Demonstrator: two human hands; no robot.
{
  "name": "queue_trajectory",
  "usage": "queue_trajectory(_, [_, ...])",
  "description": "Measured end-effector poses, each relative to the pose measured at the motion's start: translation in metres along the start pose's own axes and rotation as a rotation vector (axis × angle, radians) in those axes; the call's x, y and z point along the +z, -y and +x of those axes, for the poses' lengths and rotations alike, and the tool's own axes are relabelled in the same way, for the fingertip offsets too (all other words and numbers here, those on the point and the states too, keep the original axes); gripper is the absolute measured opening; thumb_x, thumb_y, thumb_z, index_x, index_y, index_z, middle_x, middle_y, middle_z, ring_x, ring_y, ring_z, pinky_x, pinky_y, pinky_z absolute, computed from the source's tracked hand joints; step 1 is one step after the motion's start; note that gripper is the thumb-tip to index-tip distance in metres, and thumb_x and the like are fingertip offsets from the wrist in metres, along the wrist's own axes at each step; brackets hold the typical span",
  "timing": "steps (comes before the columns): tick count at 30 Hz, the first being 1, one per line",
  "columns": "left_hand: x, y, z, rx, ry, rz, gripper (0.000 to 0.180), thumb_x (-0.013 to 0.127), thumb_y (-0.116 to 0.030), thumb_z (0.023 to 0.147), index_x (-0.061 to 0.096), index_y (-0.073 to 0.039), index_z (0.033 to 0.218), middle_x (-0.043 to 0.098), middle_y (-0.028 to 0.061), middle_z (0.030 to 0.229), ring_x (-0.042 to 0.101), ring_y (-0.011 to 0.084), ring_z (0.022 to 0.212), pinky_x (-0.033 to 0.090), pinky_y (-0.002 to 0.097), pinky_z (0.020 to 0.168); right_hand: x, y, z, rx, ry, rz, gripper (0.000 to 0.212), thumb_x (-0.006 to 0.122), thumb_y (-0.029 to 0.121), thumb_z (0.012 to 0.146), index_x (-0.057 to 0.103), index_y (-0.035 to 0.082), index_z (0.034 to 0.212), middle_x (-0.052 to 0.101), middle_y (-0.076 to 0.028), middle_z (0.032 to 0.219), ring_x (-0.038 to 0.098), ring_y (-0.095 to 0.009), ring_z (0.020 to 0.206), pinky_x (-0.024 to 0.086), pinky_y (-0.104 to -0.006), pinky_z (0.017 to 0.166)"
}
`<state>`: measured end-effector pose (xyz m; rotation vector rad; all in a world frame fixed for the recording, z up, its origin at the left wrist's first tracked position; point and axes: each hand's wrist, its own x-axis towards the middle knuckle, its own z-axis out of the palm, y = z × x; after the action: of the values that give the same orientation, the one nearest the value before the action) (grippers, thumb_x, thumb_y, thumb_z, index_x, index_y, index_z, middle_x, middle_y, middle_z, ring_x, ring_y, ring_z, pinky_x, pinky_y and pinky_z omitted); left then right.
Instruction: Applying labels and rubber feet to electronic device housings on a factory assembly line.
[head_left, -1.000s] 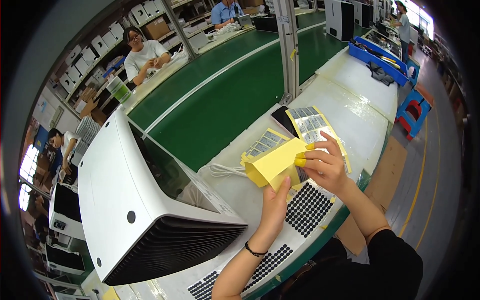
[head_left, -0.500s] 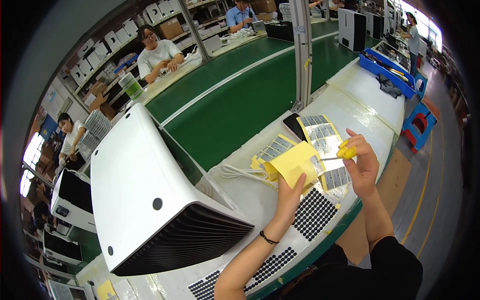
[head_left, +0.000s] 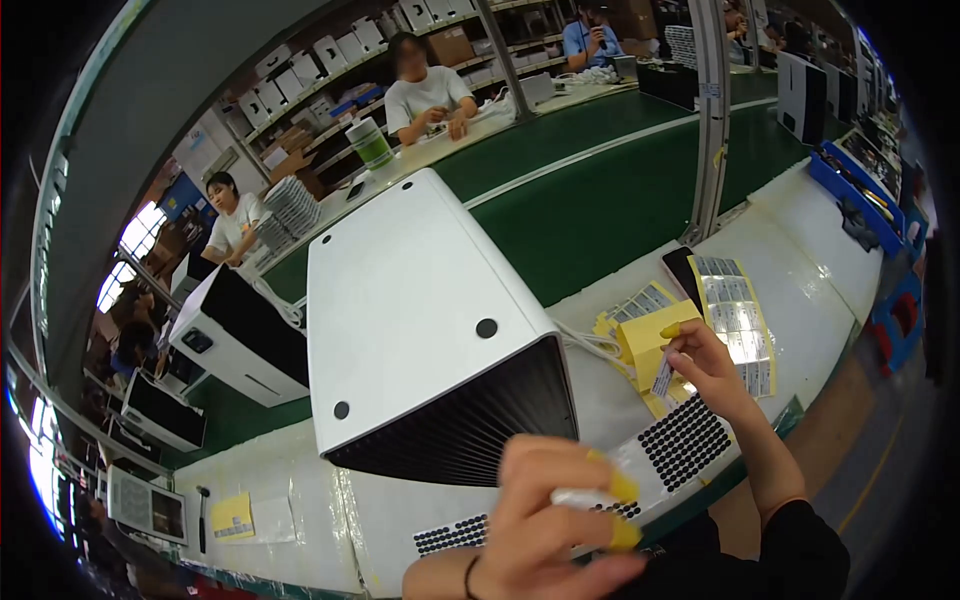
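A small silver-grey label (head_left: 661, 376) is pinched between the thumb and fingers of my right hand (head_left: 708, 370). Yellow covers one of its fingertips. Beneath this hand lies a yellow backing sheet (head_left: 648, 338), on top of other label sheets. My left hand (head_left: 550, 515), blurred, is raised close in front of a large white appliance (head_left: 420, 310) with a black ribbed side. Its fingers, two tipped in yellow, are apart, and I see nothing held in them. Silver label sheets (head_left: 735, 310) lie beyond my right hand, partly over a dark phone (head_left: 680, 268).
Sheets of black round dots (head_left: 686, 443) lie along the near table edge. A white cable (head_left: 590, 342) runs beside the appliance. Behind is a green conveyor (head_left: 600, 215) with a metal post (head_left: 710, 130). A blue tool tray (head_left: 850, 190) stands far right. Co-workers sit across the conveyor.
My view has swung left. My left hand has let go of the yellow backing sheet and moved nearer and left. My right hand still pinches the label, now over the sheet.
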<state>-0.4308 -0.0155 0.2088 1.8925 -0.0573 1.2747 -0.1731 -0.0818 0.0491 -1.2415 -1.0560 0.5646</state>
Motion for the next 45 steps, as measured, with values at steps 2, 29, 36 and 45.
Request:
queue_trajectory(2, [-0.023,-0.006,0.011,0.302,0.020,-0.090,0.031,0.074,-0.030,0.079,0.056,-0.006,0.074,0.052,0.0085,0.078,0.044,0.0174,0.063,0.034,0.0282,0.055,0.012,0.012,0.006,-0.033,0.048,-0.009,0.025,0.058,0.003,0.090,0.046,0.004,0.112,0.054,-0.005,0.099,0.053,-0.011,0.093,0.043,-0.0280,0.088])
queue_trajectory(29, [-0.055,-0.084,-0.003,0.458,0.093,-0.218,0.050,0.073,-0.045,0.079,0.039,-0.016,0.055,0.039,-0.0068,0.058,0.027,0.0062,0.040,0.020,0.0231,0.043,0.070,0.212,0.031,-1.639,0.591,-0.019,0.043,0.060,0.009,0.087,0.055,0.030,0.125,0.057,-0.003,0.078,0.051,-0.014,0.056,0.054,-0.0299,0.059])
queue_trajectory(36, [-0.055,-0.066,-0.010,0.883,0.082,-0.175,0.036,0.065,-0.022,0.082,0.042,-0.014,0.055,0.043,-0.0063,0.053,0.036,0.0055,0.037,0.023,0.0233,0.042,0.076,0.183,0.001,-1.601,0.307,0.227,0.052,0.056,0.007,0.090,0.052,0.045,0.126,0.052,-0.001,0.073,0.048,-0.012,0.055,0.053,-0.0296,0.059])
queue_trajectory(45, [-0.093,0.017,-0.001,0.148,-0.682,0.369,0.052,0.051,-0.018,0.084,0.038,0.004,0.130,0.047,0.0220,0.125,0.044,0.0309,0.123,0.031,0.0421,0.107,0.068,0.154,0.055,-1.059,0.371,-0.285,0.018,0.066,0.011,0.085,0.059,0.009,0.069,0.062,-0.005,0.068,0.063,-0.024,0.067,0.049,-0.0328,0.059])
